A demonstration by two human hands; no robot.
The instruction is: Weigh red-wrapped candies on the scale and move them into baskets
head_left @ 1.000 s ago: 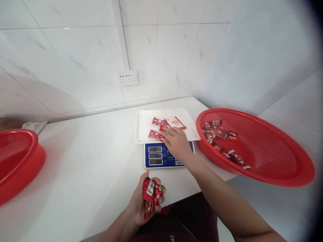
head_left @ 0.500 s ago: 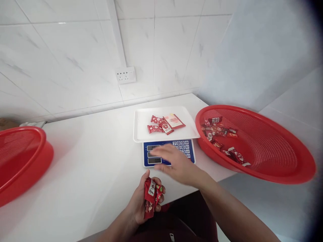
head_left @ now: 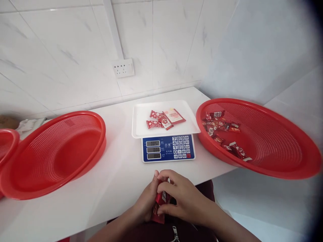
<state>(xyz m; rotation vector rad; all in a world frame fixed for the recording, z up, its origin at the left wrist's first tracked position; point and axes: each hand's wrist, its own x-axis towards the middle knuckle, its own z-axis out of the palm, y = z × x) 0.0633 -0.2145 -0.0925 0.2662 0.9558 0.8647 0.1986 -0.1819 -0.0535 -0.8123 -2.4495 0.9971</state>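
Observation:
My left hand (head_left: 145,203) is closed around several red snack packets (head_left: 158,216) at the table's front edge, close to my body. My right hand (head_left: 188,196) curls over the same packets from the right, fingers and thumb bent onto them; the fingertips' exact hold is partly hidden. Beyond my hands stands a digital scale (head_left: 168,158) with a blue keypad panel and lit displays. On its white tray (head_left: 140,116) lie small red dotted packets (head_left: 154,124), a red-and-white packet (head_left: 166,122) and a larger flat pink-and-red sachet (head_left: 175,116).
At right, a large red mesh basket (head_left: 267,144) holds several snack packets (head_left: 219,126) and overhangs the table edge. Another red basket (head_left: 68,151) stands at left, with part of a further red basket (head_left: 7,144) beside it. A wall socket (head_left: 123,68) sits behind the white table (head_left: 121,141).
My right hand has come down from over the scale's displays onto the packets in my left hand. A red basket at left now reaches farther right, with another basket's edge behind it.

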